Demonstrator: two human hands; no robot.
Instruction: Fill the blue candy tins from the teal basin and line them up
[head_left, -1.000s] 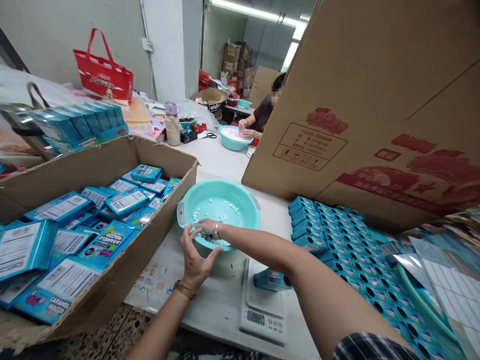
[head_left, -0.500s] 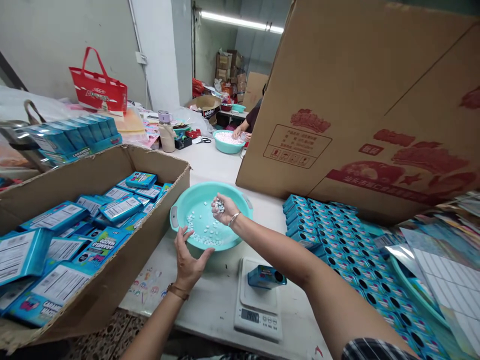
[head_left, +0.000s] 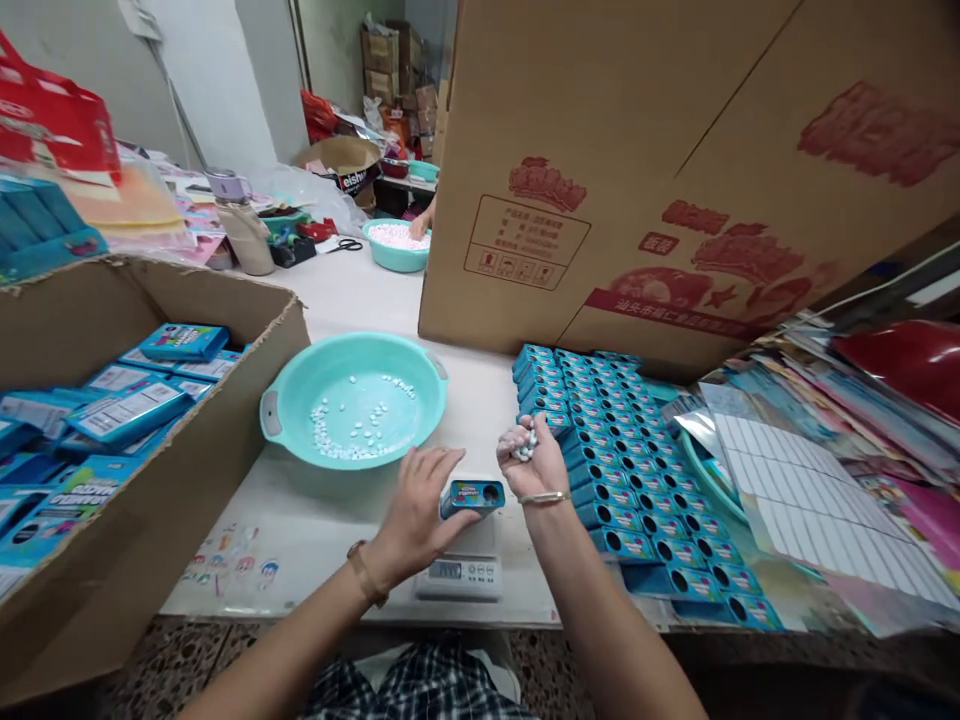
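My left hand is closed on a small blue tin that lies on its side on a white scale, its round hole facing right. Just right of the tin, my right hand is cupped shut around a handful of white candies. Behind both hands sits a teal basin with loose white candies scattered on its bottom.
Rows of several open blue tins lie to the right. A cardboard box of blue packs stands at left. A big carton rises behind. Another person's hand works at a far basin. Sticker sheets cover the right.
My right hand lifted a handful of candies out of the basin and carried it back beside the tin. My left hand left the basin rim and took hold of the tin on the scale.
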